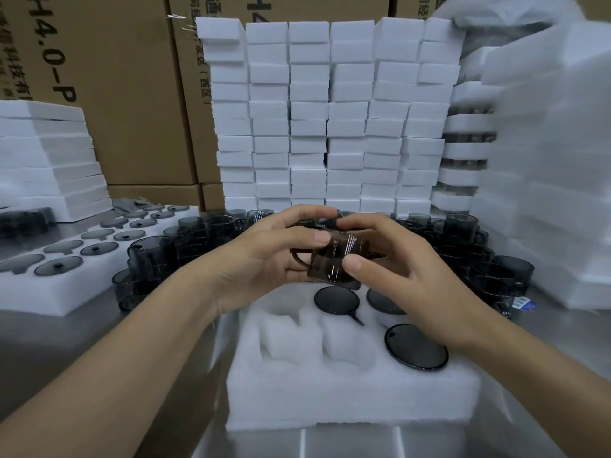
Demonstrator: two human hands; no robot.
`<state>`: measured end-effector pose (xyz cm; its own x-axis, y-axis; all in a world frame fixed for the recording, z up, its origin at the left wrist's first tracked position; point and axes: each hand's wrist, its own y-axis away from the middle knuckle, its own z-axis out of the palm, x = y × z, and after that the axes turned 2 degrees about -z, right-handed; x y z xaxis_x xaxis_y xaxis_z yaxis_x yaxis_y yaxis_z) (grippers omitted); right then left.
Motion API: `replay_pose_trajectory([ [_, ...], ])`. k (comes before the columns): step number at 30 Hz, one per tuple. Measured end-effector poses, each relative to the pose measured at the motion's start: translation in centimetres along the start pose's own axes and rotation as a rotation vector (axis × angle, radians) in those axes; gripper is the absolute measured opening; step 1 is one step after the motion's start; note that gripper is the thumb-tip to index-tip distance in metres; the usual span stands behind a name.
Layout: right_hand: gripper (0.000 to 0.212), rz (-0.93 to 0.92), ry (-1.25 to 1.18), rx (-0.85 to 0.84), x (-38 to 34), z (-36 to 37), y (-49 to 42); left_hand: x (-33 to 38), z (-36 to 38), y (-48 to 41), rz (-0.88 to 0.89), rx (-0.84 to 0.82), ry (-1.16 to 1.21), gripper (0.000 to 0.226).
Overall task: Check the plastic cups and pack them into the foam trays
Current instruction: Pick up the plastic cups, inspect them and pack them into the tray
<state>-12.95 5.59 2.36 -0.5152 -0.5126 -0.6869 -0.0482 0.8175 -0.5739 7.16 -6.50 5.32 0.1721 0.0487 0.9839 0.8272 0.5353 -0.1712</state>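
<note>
Both hands hold one dark, see-through plastic cup [337, 259] with a handle, above the far edge of a white foam tray [347, 391]. My left hand [264, 256] grips its left side, thumb on top. My right hand [390, 259] grips its right side, thumb pressed on the front. Three dark cups sit upside down in the tray's right and far pockets, the nearest one [416, 347] at the right. The tray's left pockets [291, 335] hold nothing.
Loose dark cups [185, 239] crowd the steel table behind and beside the tray. A filled foam tray [66, 285] lies at the left. Stacked foam blocks [330, 120] form a wall behind, more foam stacks [545, 160] at the right, cardboard boxes [132, 94] beyond.
</note>
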Motion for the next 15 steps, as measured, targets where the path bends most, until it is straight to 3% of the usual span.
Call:
replay_pose_trajectory([
  [2, 0.056, 0.037, -0.079, -0.024, -0.1, -0.2, -0.2, 0.0, 0.1, 0.1, 0.011, 0.001, 0.053, 0.075],
  [7, 0.043, 0.078, -0.175, -0.074, -0.1, -0.8, -0.8, -0.4, 0.0, 0.1, -0.002, 0.03, 0.069, 0.063],
  [15, 0.046, 0.167, -0.115, -0.077, -0.2, -1.2, -0.7, -1.0, -0.7, -0.1, -0.037, -0.096, -0.045, 0.052],
])
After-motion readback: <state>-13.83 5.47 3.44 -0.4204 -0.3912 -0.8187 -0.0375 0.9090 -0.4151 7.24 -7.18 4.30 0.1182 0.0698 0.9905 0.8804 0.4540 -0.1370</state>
